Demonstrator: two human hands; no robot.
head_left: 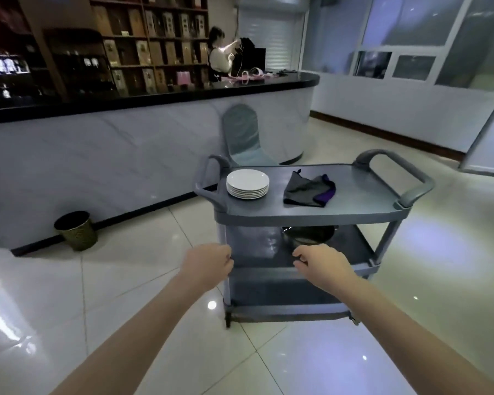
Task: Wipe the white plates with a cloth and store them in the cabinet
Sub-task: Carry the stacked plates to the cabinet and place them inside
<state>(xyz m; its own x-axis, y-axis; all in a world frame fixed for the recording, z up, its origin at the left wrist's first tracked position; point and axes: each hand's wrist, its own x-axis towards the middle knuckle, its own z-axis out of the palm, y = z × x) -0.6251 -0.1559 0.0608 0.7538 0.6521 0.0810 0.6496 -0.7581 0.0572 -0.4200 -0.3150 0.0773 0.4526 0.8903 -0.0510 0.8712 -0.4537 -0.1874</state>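
White plates (247, 183) stand stacked at the left end of the top shelf of the service cart (354, 195), with the cloth (308, 191) to their right. Left hand (208, 262) and right hand (322, 262) hover short of the cart, fingers loosely curled, empty; the left lies nearer the stack.

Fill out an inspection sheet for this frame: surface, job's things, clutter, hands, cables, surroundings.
Surface: grey cart's top shelf, handles at both ends.
Job's things: stack of white plates on its left, crumpled grey-and-purple cloth to their right, apart.
Clutter: dark bowl on the middle shelf.
Hands: left hand and right hand loosely curled, holding nothing.
Cables: thin white cord at the far counter.
Surroundings: bar counter, chair, bin, tiled floor.
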